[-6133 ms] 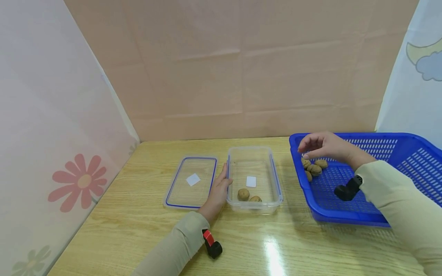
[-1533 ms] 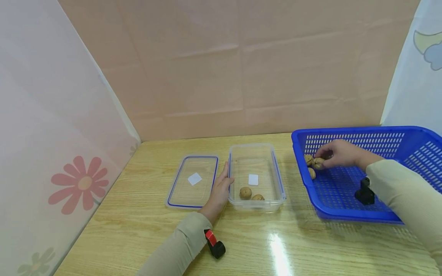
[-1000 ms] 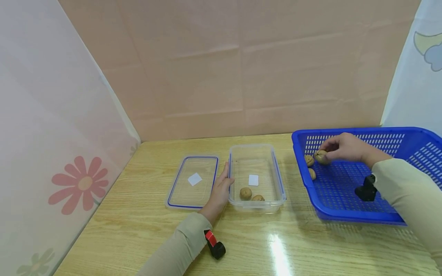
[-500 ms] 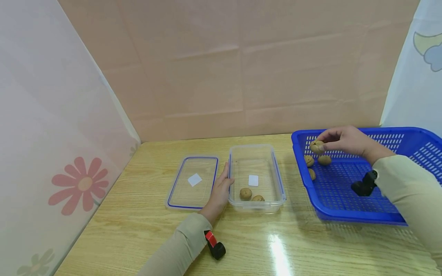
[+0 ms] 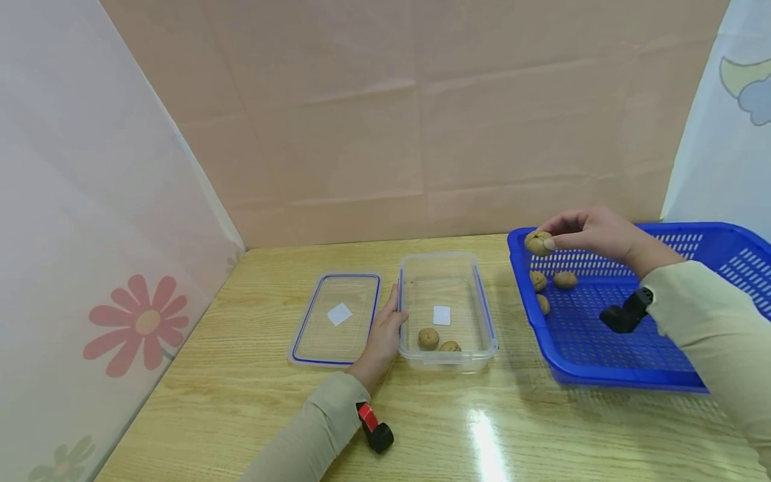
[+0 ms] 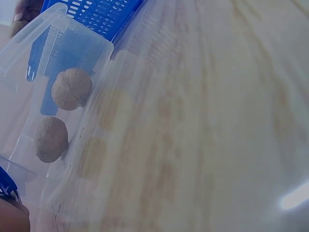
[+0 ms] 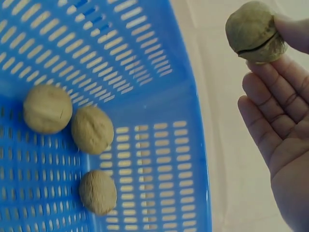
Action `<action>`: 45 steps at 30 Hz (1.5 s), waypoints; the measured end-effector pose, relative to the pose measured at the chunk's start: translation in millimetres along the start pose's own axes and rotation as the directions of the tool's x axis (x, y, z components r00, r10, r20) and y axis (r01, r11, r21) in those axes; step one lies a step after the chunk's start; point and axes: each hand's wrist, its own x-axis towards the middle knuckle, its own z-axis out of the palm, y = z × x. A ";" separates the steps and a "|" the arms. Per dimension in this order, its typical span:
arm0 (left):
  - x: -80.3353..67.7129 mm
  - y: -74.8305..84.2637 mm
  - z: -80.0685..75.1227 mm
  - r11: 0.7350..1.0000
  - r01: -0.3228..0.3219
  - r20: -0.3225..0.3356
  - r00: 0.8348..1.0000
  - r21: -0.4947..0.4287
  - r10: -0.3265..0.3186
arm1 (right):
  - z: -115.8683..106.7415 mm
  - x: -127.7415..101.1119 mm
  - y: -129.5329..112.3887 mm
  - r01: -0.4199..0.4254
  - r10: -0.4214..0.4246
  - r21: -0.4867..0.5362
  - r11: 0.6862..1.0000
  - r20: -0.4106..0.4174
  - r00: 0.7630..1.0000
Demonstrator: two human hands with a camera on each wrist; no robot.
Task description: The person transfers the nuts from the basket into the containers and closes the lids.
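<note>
Pinching one walnut (image 5: 538, 244) with the right hand (image 5: 605, 235), near the far left corner of the blue basket (image 5: 626, 379).
Out at the fingertips, on the side facing the clear container (image 5: 447, 358); roundish, without a plain long axis. Touching that container's left wall with the straight-fingered left hand (image 5: 379, 338), nearer to it than the right.

No text or number can be read. A white label (image 5: 340, 314) is on the lid (image 5: 328, 345), and a second label (image 5: 442, 315), also white, at the bottom of the box (image 5: 447, 357).
</note>
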 end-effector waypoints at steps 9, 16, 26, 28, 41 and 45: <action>1.9 -1.0 -0.6 1.000 0.028 0.001 1.000 0.007 -0.028 | 11.2 8.3 -14.7 0.061 -0.063 0.106 0.992 0.010 0.998; 4.2 -2.0 -2.9 1.000 0.018 0.021 1.000 0.016 -0.018 | 23.0 19.4 -33.6 0.090 -0.103 0.156 0.984 0.076 0.992; 4.8 -3.0 -1.8 1.000 0.007 0.013 1.000 0.016 -0.008 | 40.2 33.2 -56.5 0.131 -0.166 0.195 0.972 0.175 0.970; 5.3 -3.2 -1.5 1.000 0.021 0.007 1.000 0.018 -0.021 | 43.6 35.4 -60.6 0.138 -0.178 0.207 0.969 0.189 0.966; 5.6 -3.7 0.8 1.000 0.028 -0.001 1.000 0.013 -0.028 | 71.1 49.6 -77.4 0.178 -0.236 0.251 0.951 0.224 0.946; 6.1 -4.4 0.1 0.999 0.030 -0.011 0.999 0.021 -0.030 | 78.6 52.9 -80.6 0.187 -0.252 0.268 0.945 0.235 0.939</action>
